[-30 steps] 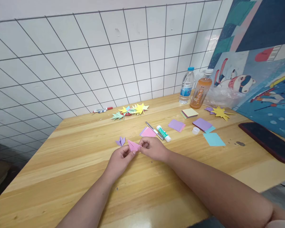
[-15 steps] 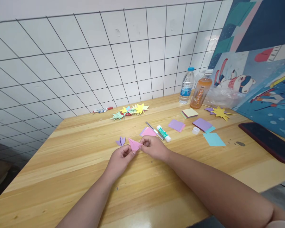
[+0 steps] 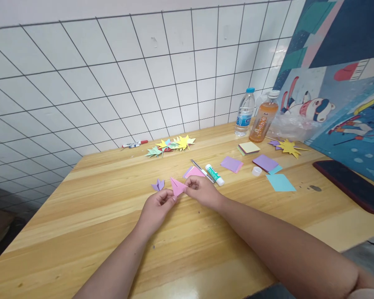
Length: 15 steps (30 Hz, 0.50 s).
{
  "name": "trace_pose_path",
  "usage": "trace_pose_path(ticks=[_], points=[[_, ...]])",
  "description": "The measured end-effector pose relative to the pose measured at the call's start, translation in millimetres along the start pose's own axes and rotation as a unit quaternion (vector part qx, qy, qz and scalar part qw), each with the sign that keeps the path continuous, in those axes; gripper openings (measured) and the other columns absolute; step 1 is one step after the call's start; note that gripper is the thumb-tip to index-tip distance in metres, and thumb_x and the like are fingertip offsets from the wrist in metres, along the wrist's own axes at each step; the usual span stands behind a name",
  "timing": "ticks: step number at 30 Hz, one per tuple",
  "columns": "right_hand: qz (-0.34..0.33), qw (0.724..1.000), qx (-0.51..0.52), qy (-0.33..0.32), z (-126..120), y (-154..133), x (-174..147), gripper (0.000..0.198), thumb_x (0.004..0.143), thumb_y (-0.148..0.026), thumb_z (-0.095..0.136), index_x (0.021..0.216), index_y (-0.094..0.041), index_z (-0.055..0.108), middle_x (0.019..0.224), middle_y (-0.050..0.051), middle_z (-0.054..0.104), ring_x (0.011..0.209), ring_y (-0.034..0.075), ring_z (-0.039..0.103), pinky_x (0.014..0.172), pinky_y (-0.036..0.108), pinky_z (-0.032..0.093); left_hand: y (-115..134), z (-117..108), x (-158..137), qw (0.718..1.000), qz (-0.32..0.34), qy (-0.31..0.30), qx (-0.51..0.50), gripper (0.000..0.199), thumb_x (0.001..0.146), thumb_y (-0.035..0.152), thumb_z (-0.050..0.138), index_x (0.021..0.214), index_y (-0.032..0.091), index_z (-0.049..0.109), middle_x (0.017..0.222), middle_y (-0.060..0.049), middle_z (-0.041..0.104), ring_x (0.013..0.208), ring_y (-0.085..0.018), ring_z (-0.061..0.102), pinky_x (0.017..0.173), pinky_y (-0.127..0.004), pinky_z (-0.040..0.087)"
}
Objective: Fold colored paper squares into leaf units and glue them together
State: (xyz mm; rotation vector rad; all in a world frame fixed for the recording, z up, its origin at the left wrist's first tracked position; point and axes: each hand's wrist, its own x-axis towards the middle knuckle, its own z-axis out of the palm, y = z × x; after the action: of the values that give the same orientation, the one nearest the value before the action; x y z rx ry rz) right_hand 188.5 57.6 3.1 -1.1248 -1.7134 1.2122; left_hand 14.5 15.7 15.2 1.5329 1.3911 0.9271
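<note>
A small folded pink paper is held just above the wooden table, pinched between both hands. My left hand closes on its lower left corner, thumb on top. At the right corner, my right hand grips it between thumb and fingers. A folded purple paper piece lies just beyond my left hand. Behind my right hand are a pink paper sheet on a small pile, a craft knife and a green-and-white glue stick.
Paper stars and leaf shapes lie near the tiled wall, beside markers. Purple sheets, a blue sheet, a white cap, a water bottle, an orange drink bottle and a phone occupy the right side.
The pink paper has turned slightly and shifted a little to the right, with its tip raised. Both hands keep hold of it and have barely moved.
</note>
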Motion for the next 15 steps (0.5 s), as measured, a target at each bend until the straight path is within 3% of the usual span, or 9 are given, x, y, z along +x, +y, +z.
trace_pose_path(ticks=[15], points=[[0.009,0.998,0.058,0.018,-2.8,-1.1,2.2,0.011,0.071,-0.027,0.055,0.070,-0.017,0.052,0.058,-0.005,0.048,0.051,0.008,0.043,0.048,0.019,0.031,-2.8,-0.2,1.4,0.998,-0.030,0.038,-0.040,0.026,0.065,0.040,0.064,0.077,0.016,0.067,0.068,-0.004,0.068,0.070,-0.020,0.061,0.068,-0.029,0.044]])
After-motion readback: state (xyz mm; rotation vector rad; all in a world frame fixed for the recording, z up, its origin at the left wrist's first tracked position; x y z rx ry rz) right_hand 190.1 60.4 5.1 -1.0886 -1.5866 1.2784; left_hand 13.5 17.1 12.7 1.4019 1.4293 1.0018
